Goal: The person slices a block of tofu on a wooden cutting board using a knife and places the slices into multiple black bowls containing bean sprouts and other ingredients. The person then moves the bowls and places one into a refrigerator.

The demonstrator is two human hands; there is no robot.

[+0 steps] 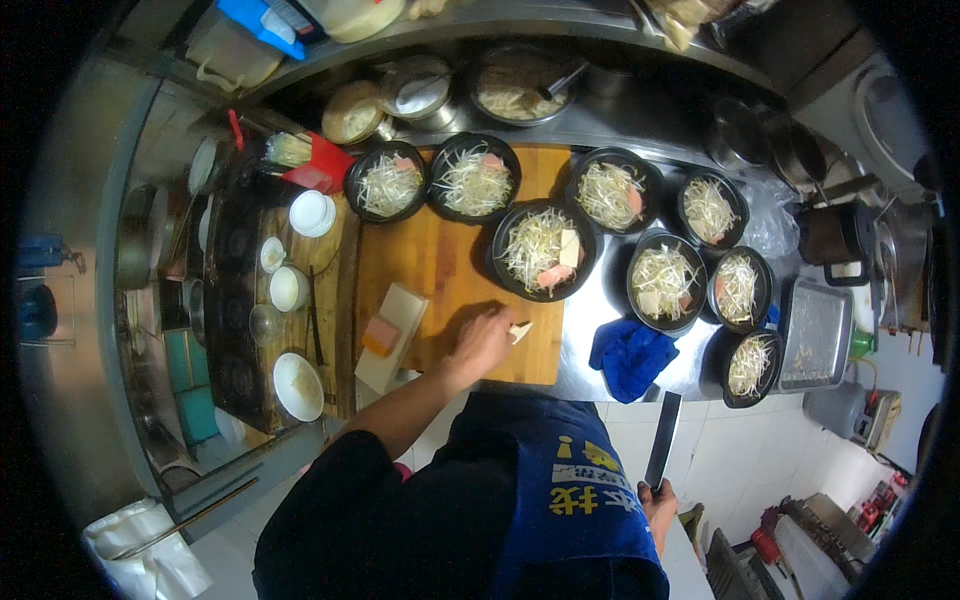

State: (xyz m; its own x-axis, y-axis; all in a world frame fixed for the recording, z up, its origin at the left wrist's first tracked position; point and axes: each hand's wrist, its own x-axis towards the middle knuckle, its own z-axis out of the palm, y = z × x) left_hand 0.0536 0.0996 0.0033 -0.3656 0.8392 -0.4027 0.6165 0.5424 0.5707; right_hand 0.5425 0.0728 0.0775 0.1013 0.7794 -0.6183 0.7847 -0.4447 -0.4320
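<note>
My left hand (487, 341) is over the wooden cutting board (450, 255), its fingers closed on a small pale slice (520, 331). Just beyond it stands a black bowl (546, 251) of bean sprouts with pale slices and pink meat. My right hand (658, 510) hangs low beside the blue apron (585, 480) and grips a cleaver (664, 442), blade pointing away from me. A pale block (391, 337) with a pink-orange piece (381, 336) on it lies at the board's left edge. Several more black bowls (472, 180) of sprouts stand around the board and on the steel counter.
A blue cloth (634, 361) lies at the counter's front edge. Farther right is a metal tray (816, 337). White bowls (298, 386) and chopsticks (316, 315) sit on the wooden surface at left. Pots (521, 82) stand along the back, beneath a steel shelf (480, 30).
</note>
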